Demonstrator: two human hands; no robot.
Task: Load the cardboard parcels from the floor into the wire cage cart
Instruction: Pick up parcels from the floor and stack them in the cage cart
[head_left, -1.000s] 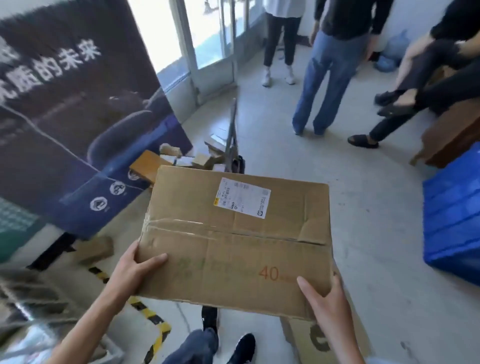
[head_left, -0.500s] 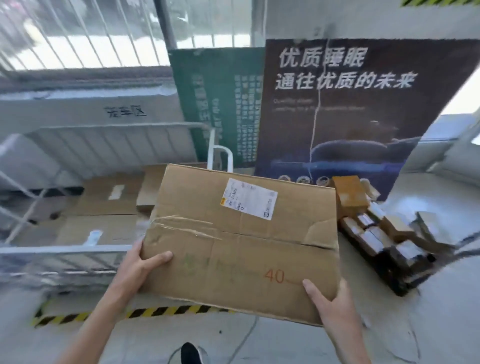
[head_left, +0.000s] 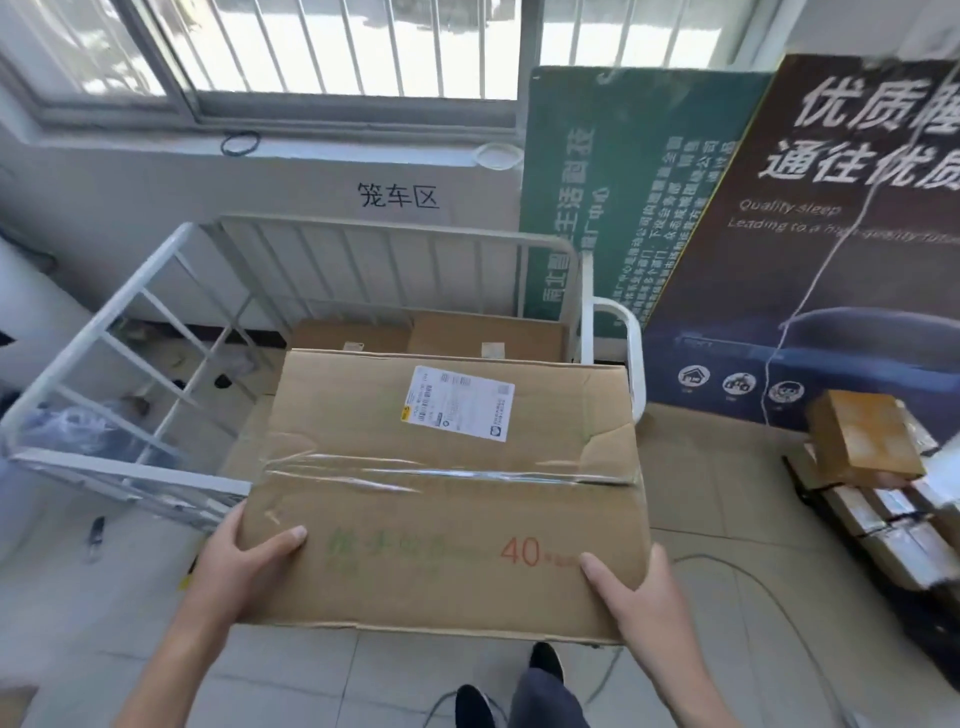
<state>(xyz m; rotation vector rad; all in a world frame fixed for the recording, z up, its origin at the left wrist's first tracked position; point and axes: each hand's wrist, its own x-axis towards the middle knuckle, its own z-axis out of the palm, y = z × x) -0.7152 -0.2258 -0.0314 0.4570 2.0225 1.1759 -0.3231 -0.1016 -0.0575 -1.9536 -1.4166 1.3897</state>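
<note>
I hold a large flat cardboard parcel (head_left: 447, 483) in front of me, taped across the middle, with a white shipping label and a red "40" printed on it. My left hand (head_left: 244, 558) grips its near left corner and my right hand (head_left: 636, 587) grips its near right corner. Just beyond the parcel stands the white wire cage cart (head_left: 395, 260), its near side open toward me. Inside the cart lie flat cardboard parcels (head_left: 483, 335); the held parcel hides much of the cart floor.
Two large printed boards (head_left: 810, 249) lean on the wall right of the cart. A stack of small parcels (head_left: 865, 441) sits on the floor at right. A barred window runs above the cart. A cable lies on the floor near my feet.
My view has turned left from the room and people to face the cart squarely, and I have come closer. The parcel stays gripped in both hands the same way.
</note>
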